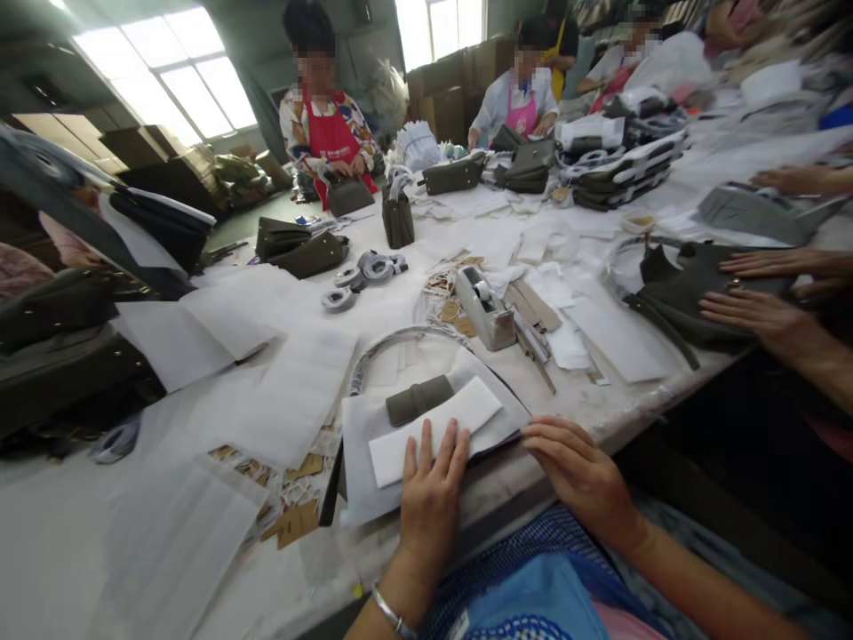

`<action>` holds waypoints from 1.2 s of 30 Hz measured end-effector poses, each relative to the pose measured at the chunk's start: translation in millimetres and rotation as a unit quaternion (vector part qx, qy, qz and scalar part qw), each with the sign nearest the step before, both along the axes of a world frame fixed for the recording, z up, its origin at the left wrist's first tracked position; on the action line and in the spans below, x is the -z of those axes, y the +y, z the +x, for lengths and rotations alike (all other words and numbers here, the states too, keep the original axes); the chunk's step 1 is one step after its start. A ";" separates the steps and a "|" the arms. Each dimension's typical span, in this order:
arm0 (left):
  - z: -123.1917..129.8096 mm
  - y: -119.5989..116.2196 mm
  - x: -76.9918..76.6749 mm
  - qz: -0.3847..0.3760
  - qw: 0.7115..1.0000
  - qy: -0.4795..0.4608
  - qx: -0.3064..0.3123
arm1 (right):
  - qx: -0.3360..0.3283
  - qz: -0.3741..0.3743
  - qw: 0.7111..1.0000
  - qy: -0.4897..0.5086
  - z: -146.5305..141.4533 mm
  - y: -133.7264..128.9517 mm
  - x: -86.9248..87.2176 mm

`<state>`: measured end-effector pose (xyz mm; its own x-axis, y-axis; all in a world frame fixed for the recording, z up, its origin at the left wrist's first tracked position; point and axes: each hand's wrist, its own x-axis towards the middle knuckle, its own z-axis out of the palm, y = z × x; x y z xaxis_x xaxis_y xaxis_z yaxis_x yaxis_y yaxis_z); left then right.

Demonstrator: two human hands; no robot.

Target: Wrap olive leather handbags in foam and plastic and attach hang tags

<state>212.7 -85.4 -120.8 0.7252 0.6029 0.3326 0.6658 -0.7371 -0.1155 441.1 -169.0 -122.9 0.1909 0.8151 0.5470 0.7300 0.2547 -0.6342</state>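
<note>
A handbag lies flat before me, covered by a white sheet (363, 498). Its wrapped handle (400, 334) arches away from me. A dark green flap (418, 401) shows on top of the sheet, beside a white padding strip (433, 431). My left hand (434, 480) rests on that strip, fingers stretched out and flat. At the bag's right corner is my right hand (583, 480), its fingers extended and close to the edge; the thumb is hidden, and I cannot make out anything in it.
A tape dispenser (485, 307) stands beyond the bag, near wrapped handle rolls (377, 267). Paper sheets (293, 391) and brown tags (297, 524) lie left. A co-worker's hands (766, 307) press another bag (706, 284) at right. More people stand across the table.
</note>
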 end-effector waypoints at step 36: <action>-22.2 24.8 20.6 0.111 0.970 -0.213 -0.026 | -0.147 -0.225 0.833 0.483 -21.7 33.0 -59.4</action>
<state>190.5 -60.6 -141.4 0.4634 0.5141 0.7218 0.7242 -0.6891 0.0259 419.4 -136.0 -63.5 0.1209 0.9852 -0.1212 -0.2291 -0.0911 -0.9691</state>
